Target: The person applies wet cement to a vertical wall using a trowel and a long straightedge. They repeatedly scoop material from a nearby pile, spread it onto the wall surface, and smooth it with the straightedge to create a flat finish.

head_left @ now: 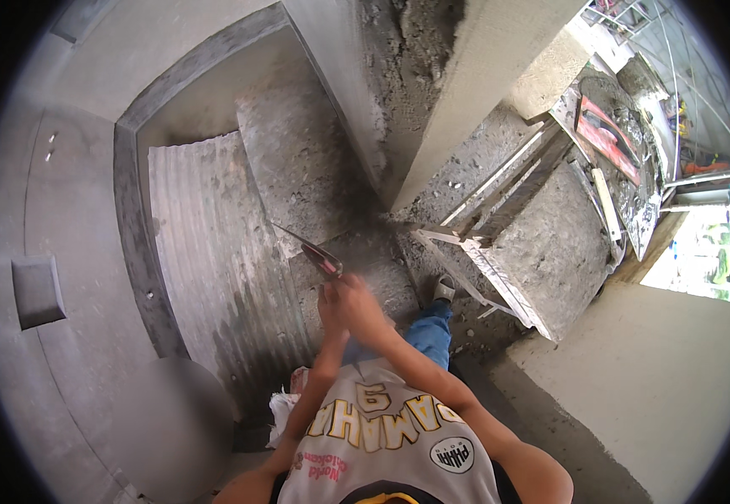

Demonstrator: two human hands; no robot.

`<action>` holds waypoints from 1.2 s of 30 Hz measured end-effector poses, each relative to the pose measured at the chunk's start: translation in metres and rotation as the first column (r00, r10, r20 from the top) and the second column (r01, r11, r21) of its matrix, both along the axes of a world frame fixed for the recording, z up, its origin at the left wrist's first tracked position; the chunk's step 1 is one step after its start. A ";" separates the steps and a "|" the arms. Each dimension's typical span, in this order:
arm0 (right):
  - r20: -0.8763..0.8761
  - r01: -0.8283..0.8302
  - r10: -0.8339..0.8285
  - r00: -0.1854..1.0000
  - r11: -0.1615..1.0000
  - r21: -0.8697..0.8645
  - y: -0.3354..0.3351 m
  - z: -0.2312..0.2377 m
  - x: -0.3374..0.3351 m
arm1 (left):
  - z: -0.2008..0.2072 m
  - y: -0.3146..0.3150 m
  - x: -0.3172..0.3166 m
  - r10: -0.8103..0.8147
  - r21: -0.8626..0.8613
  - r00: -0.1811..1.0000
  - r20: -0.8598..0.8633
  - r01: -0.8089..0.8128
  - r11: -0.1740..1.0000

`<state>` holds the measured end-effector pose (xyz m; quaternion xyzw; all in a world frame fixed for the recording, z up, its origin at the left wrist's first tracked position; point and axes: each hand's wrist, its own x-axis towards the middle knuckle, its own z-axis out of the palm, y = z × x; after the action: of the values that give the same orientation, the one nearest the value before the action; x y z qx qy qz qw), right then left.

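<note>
My left hand [329, 312] and my right hand [361, 309] are close together in front of my body, the right overlapping the left. Both look closed, though their fingers are partly hidden and slightly blurred. From the top of the hands a slim pointed trowel [321, 257] sticks out, seen nearly edge-on. It has a thin dark blade and a reddish part near the grip, and its tip points up and left. The right fingers are at its near end; how the left fingers meet it is hidden.
A corrugated metal sheet [205, 227] lies at left beside a dusty flat board [297, 168]. At right is a rough-topped platform [541, 244], with a red float [607, 139] on a mortar-covered board beyond. A concrete column [457, 92] rises ahead. A white bag [279, 410] lies lower left.
</note>
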<state>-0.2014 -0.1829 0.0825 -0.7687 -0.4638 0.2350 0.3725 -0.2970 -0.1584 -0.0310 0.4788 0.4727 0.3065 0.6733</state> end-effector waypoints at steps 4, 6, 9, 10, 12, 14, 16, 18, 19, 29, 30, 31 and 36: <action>0.162 -0.100 0.107 0.981 0.994 -0.048 -0.018 -0.017 0.006 | 0.034 0.000 0.017 0.105 -0.260 0.992 0.064 -0.085 0.962; 0.290 -0.156 0.151 0.945 0.988 -0.006 -0.028 -0.004 0.014 | 0.050 -0.003 0.023 0.154 -0.305 0.984 0.090 -0.120 0.945; 0.322 -0.134 0.146 0.935 0.989 -0.058 -0.037 0.015 0.037 | 0.043 0.002 0.019 0.059 -0.280 0.998 -0.007 -0.059 0.958; 0.279 -0.118 0.130 0.951 0.991 -0.061 -0.037 0.011 0.038 | 0.037 0.003 0.017 -0.004 -0.267 0.998 -0.064 -0.013 0.964; 0.188 -0.086 0.098 0.977 0.994 -0.074 -0.041 -0.005 0.038 | 0.029 0.003 0.021 -0.114 -0.069 0.974 -0.194 0.102 0.992; 0.230 -0.007 0.017 0.973 0.999 -0.047 -0.038 -0.024 0.033 | 0.031 0.003 0.028 -0.167 0.053 0.949 -0.269 0.188 0.981; 0.230 0.055 -0.049 0.972 0.998 -0.021 -0.036 -0.046 0.035 | 0.039 0.002 0.033 -0.182 0.108 0.942 -0.280 0.220 0.970; 0.179 0.102 -0.099 0.979 0.995 -0.009 -0.039 -0.060 0.038 | 0.050 0.000 0.035 -0.212 0.233 0.922 -0.325 0.295 0.927; 0.148 0.127 -0.122 0.981 0.991 -0.029 -0.042 -0.063 0.037 | 0.055 -0.001 0.034 -0.226 0.291 0.909 -0.349 0.334 0.896; -0.226 0.489 -0.500 0.836 0.866 -0.104 -0.079 -0.106 0.065 | 0.095 0.052 -0.011 -0.025 -0.001 0.998 0.065 0.025 1.000; -0.166 0.541 -0.524 0.835 0.838 0.075 -0.069 -0.096 0.083 | 0.090 0.066 -0.022 -0.036 -0.017 0.999 0.037 0.037 0.999; 0.093 0.506 -0.536 0.839 0.831 0.230 -0.054 -0.083 0.107 | 0.074 0.078 -0.034 0.014 -0.002 1.000 -0.013 -0.014 1.000; -0.006 0.531 -0.666 0.746 0.589 0.610 0.018 0.012 0.184 | 0.011 0.111 -0.125 -0.001 -0.139 0.933 -0.359 -0.052 0.989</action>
<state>-0.0170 -0.1649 0.0943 -0.7505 -0.2628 -0.1443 0.5890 -0.4223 -0.0472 -0.0196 0.4700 0.6146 0.1874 0.6052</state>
